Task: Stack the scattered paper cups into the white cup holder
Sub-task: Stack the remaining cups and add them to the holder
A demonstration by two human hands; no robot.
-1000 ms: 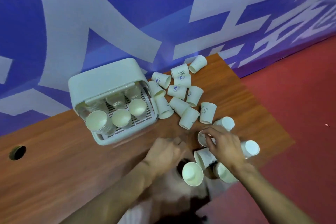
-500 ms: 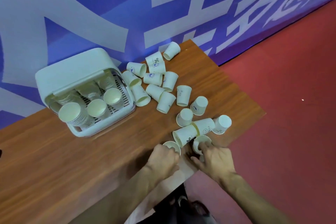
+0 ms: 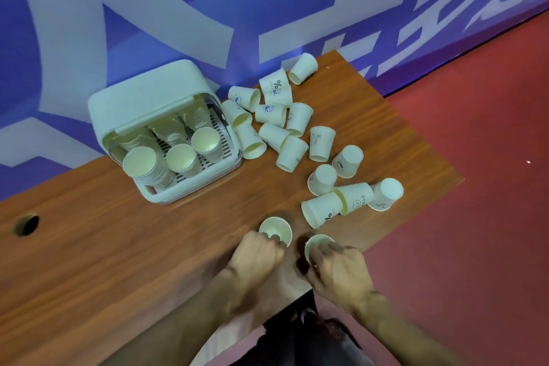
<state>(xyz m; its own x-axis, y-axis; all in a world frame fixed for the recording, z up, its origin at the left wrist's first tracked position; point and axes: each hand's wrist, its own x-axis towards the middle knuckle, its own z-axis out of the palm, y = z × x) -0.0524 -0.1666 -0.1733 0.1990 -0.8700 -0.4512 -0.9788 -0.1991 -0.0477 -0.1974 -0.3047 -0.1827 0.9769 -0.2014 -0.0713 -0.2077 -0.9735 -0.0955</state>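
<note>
The white cup holder (image 3: 142,98) stands at the back of the wooden table (image 3: 104,246), its front open, with stacks of paper cups (image 3: 142,163) inside. Several loose paper cups (image 3: 292,134) lie scattered to its right, some on their sides, some upside down. Near the table's front edge my left hand (image 3: 257,252) grips an upright cup (image 3: 274,227) at its rim. Right beside it, my right hand (image 3: 338,267) holds a second upright cup (image 3: 316,244), fingers over its rim. The two cups stand a little apart.
A round cable hole (image 3: 26,224) sits in the table at the left. The blue and white banner wall (image 3: 208,9) runs behind the table. Red floor (image 3: 475,187) lies beyond the table's right and front edges.
The view has shifted. My right hand left the cups lying at the right and now holds an upright cup near the front edge; my left hand keeps its grip on its cup.
</note>
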